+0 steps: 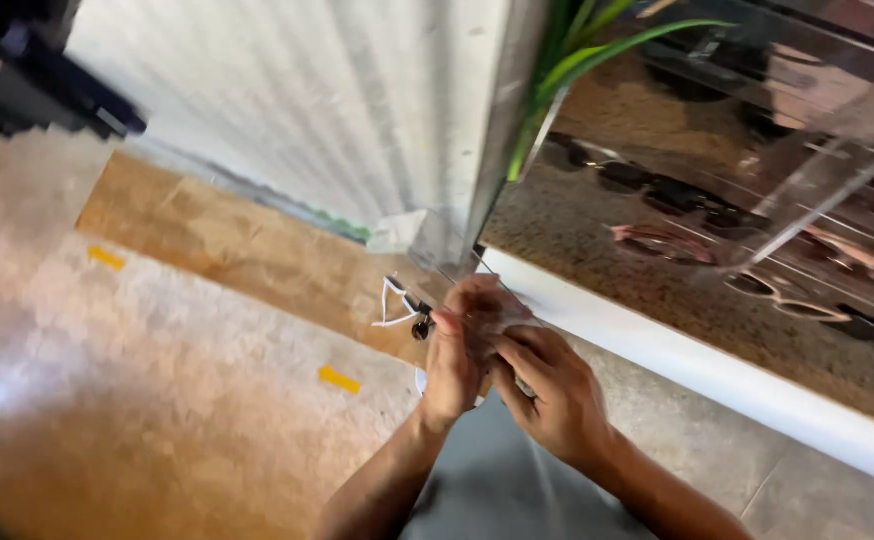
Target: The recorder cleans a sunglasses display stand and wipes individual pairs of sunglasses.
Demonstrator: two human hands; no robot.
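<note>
Both my hands are raised together in front of me, bare forearms coming up from the bottom edge of the view. My left hand is curled shut, fingers folded in, gripping a pair of white-framed sunglasses with dark lenses; 1 white temple arm sticks out to the left of my knuckles and 1 dark round lens shows just beside my fingertips. My right hand presses against the left one, fingers bent and closed around something small and pale between the 2 hands; I cannot tell whether it is a cloth, a wrapper or part of the sunglasses. The frame sits at the top of my left fist, held in the air over the floor, just in front of the corner of the cabinet.

Below the hands: speckled beige floor with 3 short yellow tape marks and a brown wooden board strip lying across it.

To the right: a white cabinet ledge running diagonally, and above it a glass display case holding rows of sunglasses, blurred by reflections. Green plant leaves hang over its upper left corner.

Furthest: a white corrugated wall panel, and a dark blurred object at top left.
</note>
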